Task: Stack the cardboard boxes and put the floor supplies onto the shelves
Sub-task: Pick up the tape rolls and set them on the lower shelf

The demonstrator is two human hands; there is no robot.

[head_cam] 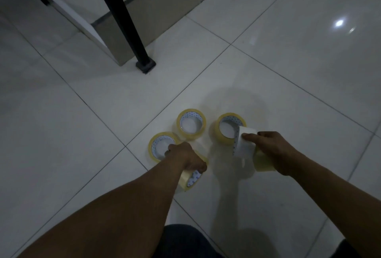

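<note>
Several rolls of clear yellowish packing tape are on the white tiled floor. One roll (191,123) lies flat in the middle, apart from both hands. My left hand (186,157) grips a tilted roll (190,178) while its fingers reach into the core of a flat roll (159,144). My right hand (268,150) holds a tilted roll (247,150) by its white core, thumb on the inside. That roll leans over another flat roll (225,129) behind it.
A black shelf leg with a square foot (145,66) stands on the floor ahead and to the left. Beside it is a beige box or panel (132,37) with a white board leaning on it. My dark trouser knee (185,241) is at the bottom.
</note>
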